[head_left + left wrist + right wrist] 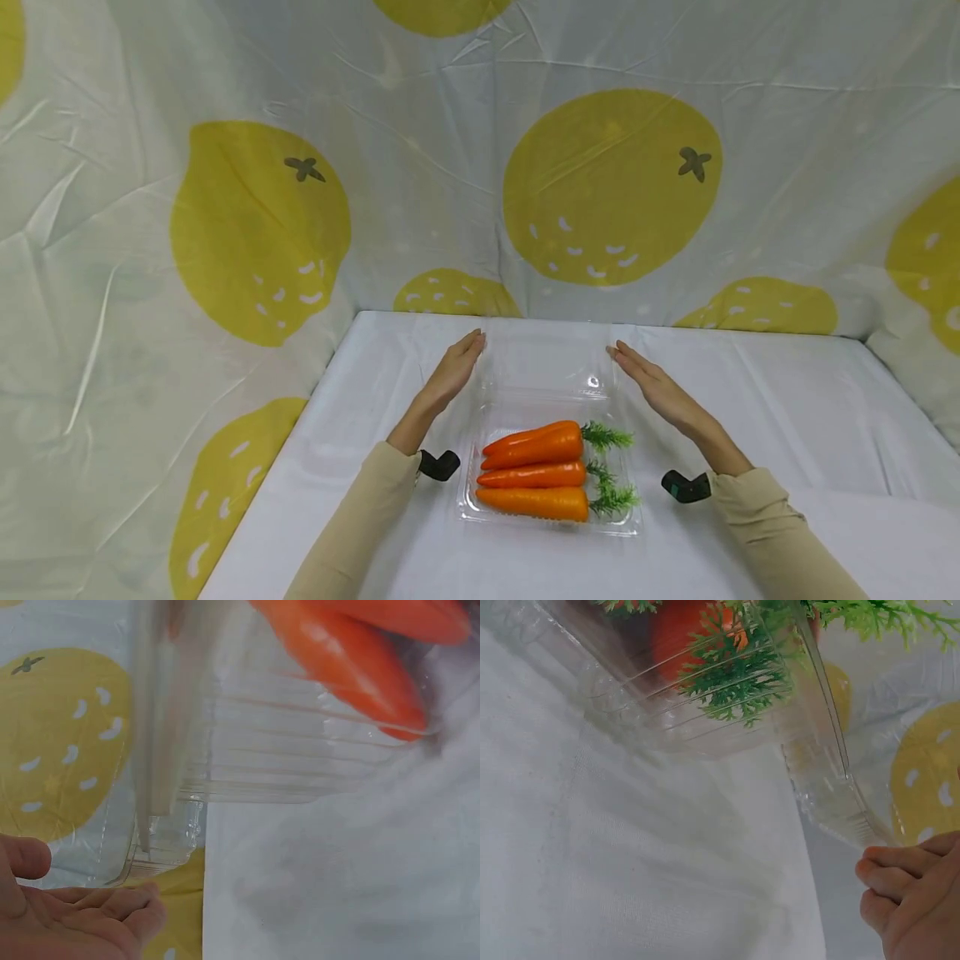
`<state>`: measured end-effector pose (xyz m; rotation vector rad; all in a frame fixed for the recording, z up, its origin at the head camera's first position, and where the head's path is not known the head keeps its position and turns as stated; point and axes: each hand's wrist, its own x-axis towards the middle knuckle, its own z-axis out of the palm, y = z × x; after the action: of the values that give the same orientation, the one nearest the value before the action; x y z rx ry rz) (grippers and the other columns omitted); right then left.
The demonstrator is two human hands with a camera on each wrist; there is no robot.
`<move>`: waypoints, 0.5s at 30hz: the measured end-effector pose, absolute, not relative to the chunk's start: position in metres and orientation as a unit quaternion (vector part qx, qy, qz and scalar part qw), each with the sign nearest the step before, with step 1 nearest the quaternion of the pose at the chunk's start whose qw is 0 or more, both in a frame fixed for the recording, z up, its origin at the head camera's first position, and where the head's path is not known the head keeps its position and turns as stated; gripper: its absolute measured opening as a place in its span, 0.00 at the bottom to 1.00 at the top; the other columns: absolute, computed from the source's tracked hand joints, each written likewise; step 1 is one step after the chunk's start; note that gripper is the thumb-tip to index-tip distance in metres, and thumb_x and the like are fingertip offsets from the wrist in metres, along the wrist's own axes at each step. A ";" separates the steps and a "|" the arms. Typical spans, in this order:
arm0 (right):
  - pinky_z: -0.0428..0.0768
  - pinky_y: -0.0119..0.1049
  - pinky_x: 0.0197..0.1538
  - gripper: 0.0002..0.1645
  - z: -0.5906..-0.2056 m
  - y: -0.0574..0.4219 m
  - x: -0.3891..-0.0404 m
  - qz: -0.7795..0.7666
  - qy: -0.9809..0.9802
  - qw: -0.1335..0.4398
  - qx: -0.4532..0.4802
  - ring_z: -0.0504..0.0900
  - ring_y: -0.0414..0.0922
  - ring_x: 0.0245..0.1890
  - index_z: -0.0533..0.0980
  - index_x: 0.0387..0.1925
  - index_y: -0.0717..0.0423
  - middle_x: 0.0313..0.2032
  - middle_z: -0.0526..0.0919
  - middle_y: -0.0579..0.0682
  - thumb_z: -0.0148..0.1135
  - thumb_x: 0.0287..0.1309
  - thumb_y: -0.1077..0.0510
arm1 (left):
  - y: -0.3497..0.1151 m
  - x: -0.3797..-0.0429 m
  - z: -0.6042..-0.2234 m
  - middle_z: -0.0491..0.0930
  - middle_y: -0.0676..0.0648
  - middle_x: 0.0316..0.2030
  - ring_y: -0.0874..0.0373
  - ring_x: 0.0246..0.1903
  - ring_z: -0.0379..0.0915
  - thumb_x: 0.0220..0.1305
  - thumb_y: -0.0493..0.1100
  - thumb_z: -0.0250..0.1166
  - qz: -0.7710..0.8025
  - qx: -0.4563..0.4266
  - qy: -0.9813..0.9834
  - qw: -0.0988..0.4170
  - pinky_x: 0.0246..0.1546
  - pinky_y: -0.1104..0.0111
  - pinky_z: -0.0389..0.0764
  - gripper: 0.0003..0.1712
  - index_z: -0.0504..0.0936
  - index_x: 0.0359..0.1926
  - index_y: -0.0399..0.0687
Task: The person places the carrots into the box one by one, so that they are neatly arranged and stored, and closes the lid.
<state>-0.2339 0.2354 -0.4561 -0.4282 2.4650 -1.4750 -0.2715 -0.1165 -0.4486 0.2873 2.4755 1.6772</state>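
Observation:
A clear plastic clamshell box (551, 527) stands on the white-covered table with its hinged lid (546, 360) raised at the far side. Several orange carrots (534, 475) with frilly green tops (613, 500) lie side by side in its base, tips to the left. My left hand (452, 368) is at the lid's left edge, fingers extended. On the opposite edge is my right hand (658, 392), its fingers also fairly straight. In the right wrist view the fingertips (868, 868) meet the lid's corner; the left wrist view shows the other hand (82, 919) close against the lid.
A white cloth (780, 408) covers the table. Behind and to the left hangs a pale curtain (427, 192) printed with large yellow lemons. Each forearm has a small black wrist camera (439, 465) near the cuff.

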 end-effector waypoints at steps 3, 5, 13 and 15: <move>0.37 0.74 0.77 0.41 -0.453 0.236 -0.233 -0.512 0.840 0.108 -0.144 0.33 0.66 0.83 0.46 0.82 0.63 0.83 0.38 0.63 0.36 0.83 0.41 | -0.117 -0.271 -0.443 0.55 0.35 0.80 0.41 0.81 0.49 0.85 0.50 0.41 0.559 0.110 0.819 0.064 0.82 0.50 0.50 0.34 0.54 0.80 0.33; 0.38 0.74 0.77 0.42 -0.451 0.237 -0.232 -0.518 0.837 0.103 -0.142 0.34 0.65 0.83 0.43 0.82 0.62 0.83 0.39 0.62 0.36 0.83 0.40 | -0.118 -0.270 -0.439 0.56 0.35 0.80 0.41 0.81 0.50 0.85 0.49 0.41 0.561 0.119 0.817 0.061 0.82 0.49 0.51 0.33 0.55 0.80 0.34; 0.41 0.74 0.77 0.39 -0.440 0.243 -0.222 -0.547 0.817 0.086 -0.163 0.44 0.65 0.82 0.43 0.83 0.58 0.82 0.51 0.62 0.36 0.84 0.43 | -0.124 -0.260 -0.416 0.59 0.33 0.78 0.39 0.78 0.56 0.86 0.48 0.39 0.568 0.161 0.803 0.078 0.80 0.48 0.56 0.32 0.54 0.79 0.31; 0.42 0.74 0.77 0.38 -0.437 0.245 -0.219 -0.553 0.811 0.079 -0.173 0.45 0.65 0.82 0.44 0.83 0.57 0.81 0.52 0.62 0.36 0.84 0.45 | -0.128 -0.257 -0.411 0.58 0.32 0.78 0.39 0.78 0.56 0.86 0.48 0.39 0.572 0.176 0.797 0.085 0.80 0.48 0.56 0.33 0.53 0.79 0.30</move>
<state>-0.2186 0.2455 -0.4371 -0.5175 2.4263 -1.6557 -0.2572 -0.1276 -0.4108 0.5246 2.3758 1.7056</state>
